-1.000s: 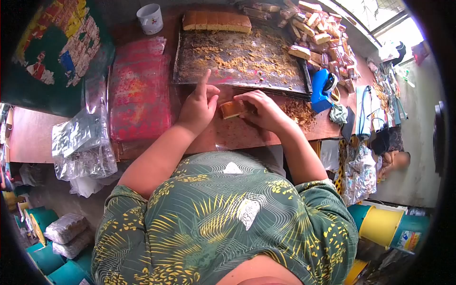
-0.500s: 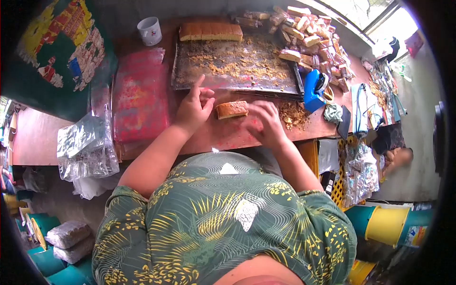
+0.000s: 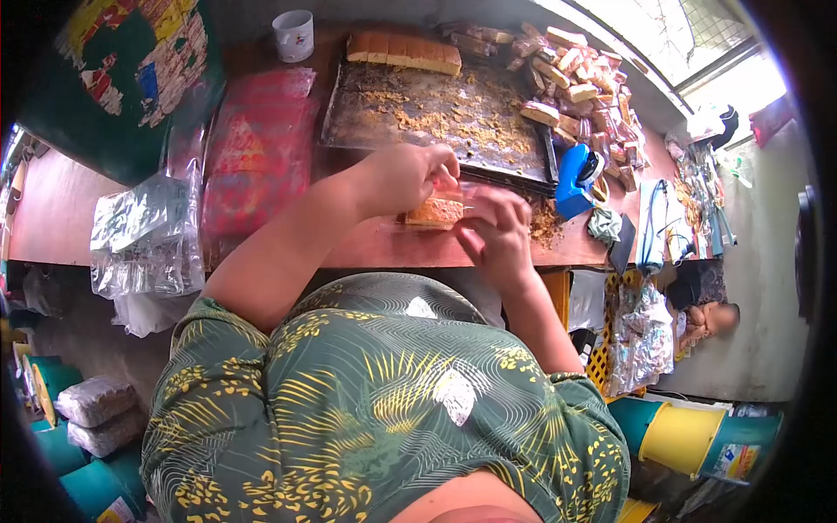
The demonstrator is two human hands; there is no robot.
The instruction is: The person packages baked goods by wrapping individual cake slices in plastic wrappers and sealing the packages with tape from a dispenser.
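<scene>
A rectangular slice of sponge cake (image 3: 434, 213) lies on the table before me, browned side up, partly covered by my hands. My left hand (image 3: 403, 178) reaches over its far side with fingers pinched together. A thin clear plastic wrapper (image 3: 464, 186) with a little red shows at those fingertips and over the slice. Around the right end of the slice, my right hand (image 3: 500, 228) has its fingers curled and its thumb below. Those fingers are smeared by motion, so what they hold is unclear.
A baking tray (image 3: 349, 129) holds crumbs and a row of cake (image 3: 403, 52). Wrapped slices (image 3: 580, 83) are heaped behind a blue tape dispenser (image 3: 574, 181). Red printed plastic sheets (image 3: 257, 157), clear bags (image 3: 144, 235) and a white mug (image 3: 293, 37) stand left. A person (image 3: 711, 322) is at right.
My left hand has moved right and down from the tray edge to the slice, its extended finger now bent into a pinch. My right hand's fingers have curled in. The view has shifted slightly.
</scene>
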